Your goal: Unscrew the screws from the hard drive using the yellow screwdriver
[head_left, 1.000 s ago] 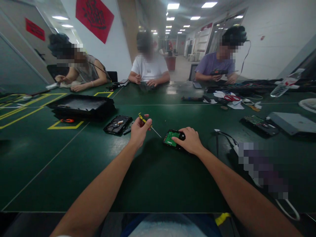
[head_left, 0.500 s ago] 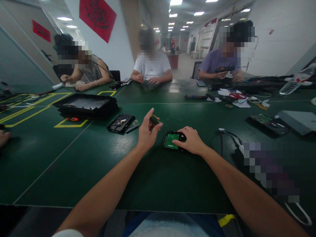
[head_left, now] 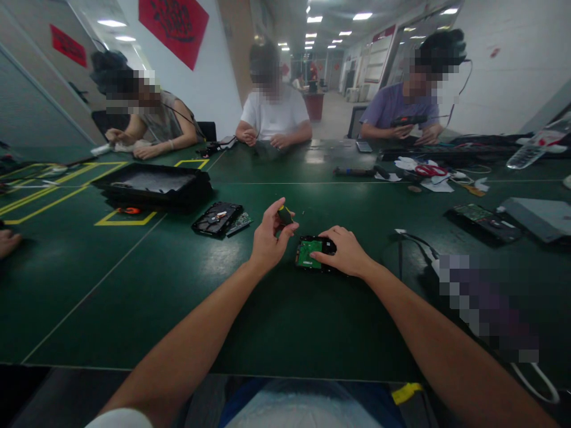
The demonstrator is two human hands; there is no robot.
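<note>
A black hard drive with a green circuit board lies on the green table in front of me. My right hand rests on its right side, fingers curled over it and pressing it down. My left hand is closed round a small screwdriver with a yellow and black handle, held just left of the drive with the handle pointing up; the tip is hidden behind my fingers.
An opened hard drive and a loose board lie to the left, beside a black tray. Scissors, cables and more drive parts sit at the right. Three people work across the table; another hand shows at the left edge.
My left hand has swung the screwdriver from lying sideways, away from the drive, to upright close beside it. My right hand has stayed on the drive.
</note>
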